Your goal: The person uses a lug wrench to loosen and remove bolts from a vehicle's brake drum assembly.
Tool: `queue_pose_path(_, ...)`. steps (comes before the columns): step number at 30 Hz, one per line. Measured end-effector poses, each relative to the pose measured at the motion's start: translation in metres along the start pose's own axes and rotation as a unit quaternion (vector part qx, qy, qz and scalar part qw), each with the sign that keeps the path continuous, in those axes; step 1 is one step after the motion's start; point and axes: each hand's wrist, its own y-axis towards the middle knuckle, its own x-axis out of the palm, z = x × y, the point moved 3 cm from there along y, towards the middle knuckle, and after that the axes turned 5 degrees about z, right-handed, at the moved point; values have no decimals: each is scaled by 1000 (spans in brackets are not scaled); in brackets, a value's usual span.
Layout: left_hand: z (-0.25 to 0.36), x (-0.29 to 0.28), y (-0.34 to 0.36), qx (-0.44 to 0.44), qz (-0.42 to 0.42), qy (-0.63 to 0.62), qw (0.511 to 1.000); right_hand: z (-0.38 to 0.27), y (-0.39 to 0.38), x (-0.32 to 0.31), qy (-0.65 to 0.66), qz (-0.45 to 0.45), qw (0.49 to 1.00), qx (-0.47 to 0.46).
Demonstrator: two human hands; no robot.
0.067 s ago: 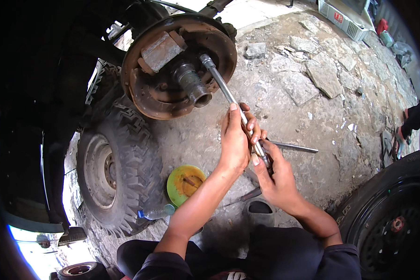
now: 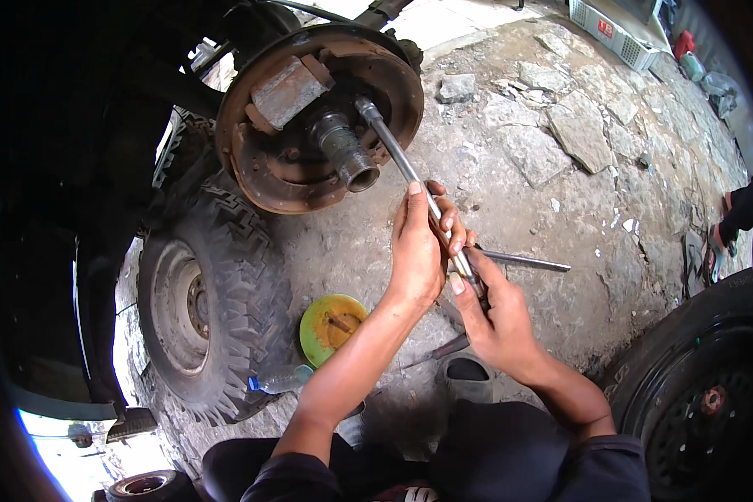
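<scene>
A long steel socket extension bar (image 2: 396, 152) slants from my hands up to a rusty brake backing plate (image 2: 268, 194). Its socket (image 2: 366, 110) meets the plate just right of the dark, hollow axle spindle (image 2: 343, 152). My left hand (image 2: 418, 251) is wrapped around the lower part of the bar, thumb along it. Below, my right hand (image 2: 500, 326) grips the bar's near end, its fingers partly hiding the joint. A thin metal rod (image 2: 527, 262) sticks out to the right behind my right hand; whether it joins the bar is hidden.
A knobbly tyre (image 2: 234, 293) stands left, near a green bowl (image 2: 309, 322) of brownish liquid and a plastic bottle (image 2: 280, 381). At right is another wheel (image 2: 686, 385). Broken stone slabs (image 2: 581, 138) and a white crate (image 2: 615, 38) lie farther back. Someone's foot (image 2: 717, 243) shows at far right.
Both hands keep their hold on the extension bar, with only a very slight shift to the left. The socket stays against the backing plate.
</scene>
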Motion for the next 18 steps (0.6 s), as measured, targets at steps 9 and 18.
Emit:
queue_pose_path(9, 53, -27, -7, 141, -74, 502, 850, -43, 14, -12, -151, 32, 979, -131)
queue_pose_path(18, 83, 34, 0, 606, -280, 626, 403, -37, 15, -15, -23, 54, 998, -33)
